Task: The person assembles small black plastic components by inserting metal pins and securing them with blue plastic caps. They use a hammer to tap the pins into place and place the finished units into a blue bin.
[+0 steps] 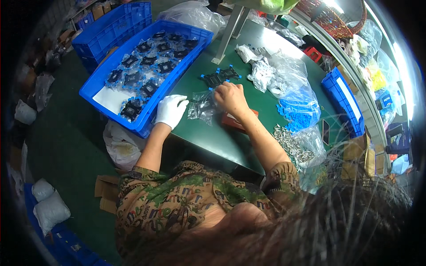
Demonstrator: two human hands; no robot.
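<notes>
The bagged part [201,107] lies by the worktop's [208,136] near-left corner, between the hands. The gloved left hand [171,111] curls loosely, apparently empty; the right hand's [230,98] fingers bend down at the part's right side, their grip hidden. Steadying it flat probably serves best. The bin [112,115] crowds the left hand, the red box [234,123] the right wrist; bare surface borders the near edge.
</notes>
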